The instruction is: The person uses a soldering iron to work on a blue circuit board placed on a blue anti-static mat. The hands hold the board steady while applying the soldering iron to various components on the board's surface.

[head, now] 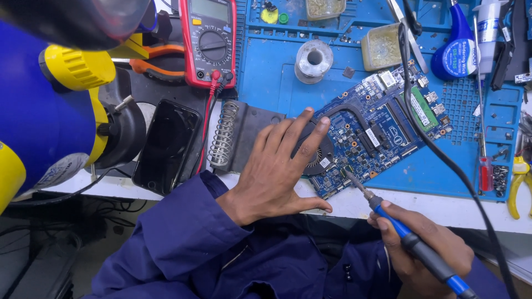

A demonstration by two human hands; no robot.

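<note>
Blue circuit board (pixel 382 133) near bench edge, left hand (pixel 277 166) spread flat, right hand (pixel 421 243) pinching soldering iron (pixel 388 218)

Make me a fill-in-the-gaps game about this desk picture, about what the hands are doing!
1. The right hand holds a soldering iron with a ____ handle.
2. The iron's tip touches the blue circuit board, which lies on a ____ mat.
3. The left hand lies flat with its fingers on the board's round black ____.
4. Left of that hand, a dark phone lies below a ____ multimeter.

Missing words: blue; blue; fan; red
</note>
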